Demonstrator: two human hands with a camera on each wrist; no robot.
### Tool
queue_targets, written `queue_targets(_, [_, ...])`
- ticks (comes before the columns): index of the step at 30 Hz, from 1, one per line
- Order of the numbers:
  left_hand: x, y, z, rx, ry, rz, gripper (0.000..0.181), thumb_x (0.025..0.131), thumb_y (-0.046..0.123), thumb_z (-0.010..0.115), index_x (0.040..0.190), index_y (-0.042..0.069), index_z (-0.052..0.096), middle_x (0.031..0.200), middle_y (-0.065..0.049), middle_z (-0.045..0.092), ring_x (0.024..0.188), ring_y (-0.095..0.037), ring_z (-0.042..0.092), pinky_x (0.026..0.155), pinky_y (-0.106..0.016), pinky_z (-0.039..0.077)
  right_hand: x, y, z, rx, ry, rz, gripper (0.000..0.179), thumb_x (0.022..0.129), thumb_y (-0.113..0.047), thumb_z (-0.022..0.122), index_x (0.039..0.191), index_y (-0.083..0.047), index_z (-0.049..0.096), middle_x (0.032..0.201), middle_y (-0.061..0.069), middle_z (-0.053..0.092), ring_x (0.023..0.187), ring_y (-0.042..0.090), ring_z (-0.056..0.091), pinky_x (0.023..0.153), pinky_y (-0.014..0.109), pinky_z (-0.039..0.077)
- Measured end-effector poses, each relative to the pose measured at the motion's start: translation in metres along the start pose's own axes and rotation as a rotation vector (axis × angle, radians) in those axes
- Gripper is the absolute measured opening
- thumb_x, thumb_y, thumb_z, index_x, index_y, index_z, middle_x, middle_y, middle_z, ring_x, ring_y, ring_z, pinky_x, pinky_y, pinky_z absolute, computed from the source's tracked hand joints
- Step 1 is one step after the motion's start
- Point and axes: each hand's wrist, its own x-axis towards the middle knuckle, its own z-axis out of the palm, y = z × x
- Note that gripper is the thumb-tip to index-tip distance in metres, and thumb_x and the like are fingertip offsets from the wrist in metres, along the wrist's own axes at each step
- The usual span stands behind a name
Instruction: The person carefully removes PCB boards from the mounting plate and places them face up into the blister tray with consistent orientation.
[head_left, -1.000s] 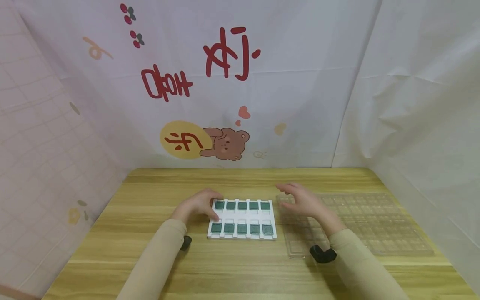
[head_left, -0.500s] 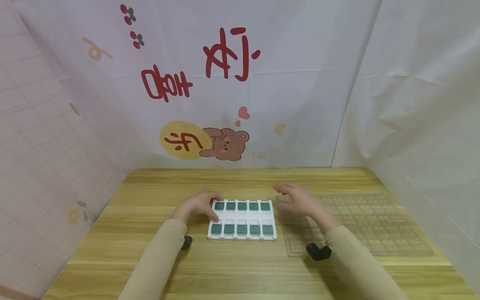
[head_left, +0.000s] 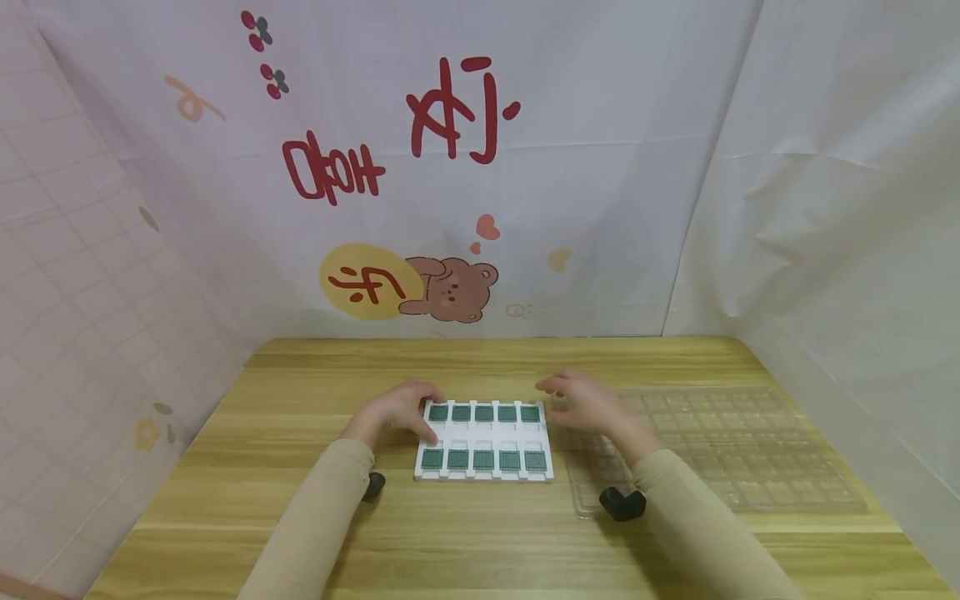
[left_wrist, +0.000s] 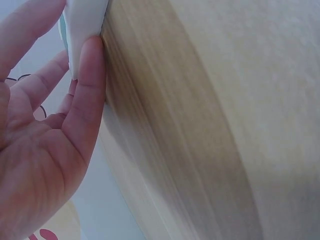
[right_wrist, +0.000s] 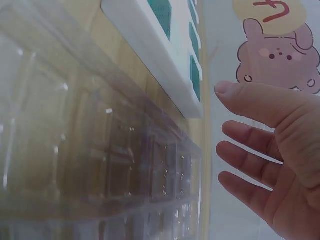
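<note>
A white tray (head_left: 482, 435) lies on the table in the head view, bearing two rows of several green square chips (head_left: 483, 459). My left hand (head_left: 386, 412) grips the tray's left edge, thumb over the top and other fingers round the far left corner. The left wrist view shows its fingers (left_wrist: 90, 75) against the tray's white side (left_wrist: 85, 30). Just right of the white tray, my right hand (head_left: 588, 410) hovers with fingers loosely spread and holds nothing. In the right wrist view its thumb (right_wrist: 250, 100) is close to the tray's corner but apart from it.
Clear plastic trays (head_left: 738, 450) with many pockets lie on the right of the wooden table (head_left: 465, 542), partly beneath my right forearm. A white printed cloth (head_left: 600, 208) hangs behind the table and along both sides.
My right hand has moved left, toward the white tray's right edge. The left hand and the white tray have stayed in place.
</note>
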Motion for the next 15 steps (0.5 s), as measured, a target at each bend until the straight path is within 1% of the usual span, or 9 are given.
queue_targets(3, [0.0,0.0,0.001,0.003,0.002,-0.012,0.062,0.062,0.013,0.095,0.116,0.01,0.066,0.114,-0.003,0.055,0.104,-0.021,0.047,0.097,-0.043,0.041,0.003,-0.002,0.003,-0.015,-0.005,0.008,0.046,0.083,-0.018,0.079,0.124,-0.005,0.065,0.122,0.011,0.063,0.105,0.028,0.062,0.089,0.045,0.05])
queue_targets(6, [0.0,0.001,0.0,0.007,-0.001,-0.01,0.061,0.062,0.014,0.095,0.116,0.011,0.066,0.113,-0.003,0.056,0.104,-0.021,0.047,0.098,-0.043,0.04,0.006,-0.003,0.006,-0.046,-0.013,0.004,0.045,0.082,-0.021,0.081,0.121,-0.006,0.067,0.119,0.009,0.065,0.104,0.027,0.062,0.09,0.043,0.049])
queue_targets(12, [-0.002,0.002,0.0,-0.01,-0.002,-0.017,0.06,0.063,0.013,0.095,0.116,0.011,0.066,0.113,-0.004,0.055,0.102,-0.022,0.047,0.096,-0.042,0.041,0.011,-0.009,0.011,-0.047,-0.02,0.02,0.042,0.08,-0.022,0.083,0.116,-0.007,0.07,0.115,0.006,0.066,0.103,0.026,0.062,0.091,0.043,0.048])
queue_targets(15, [-0.003,0.002,0.0,-0.008,0.0,-0.008,0.061,0.063,0.013,0.095,0.116,0.01,0.066,0.112,-0.004,0.055,0.101,-0.021,0.047,0.094,-0.041,0.041,0.014,-0.01,0.016,-0.072,-0.012,0.005,0.041,0.079,-0.023,0.085,0.114,-0.008,0.071,0.111,0.004,0.066,0.102,0.024,0.062,0.092,0.042,0.048])
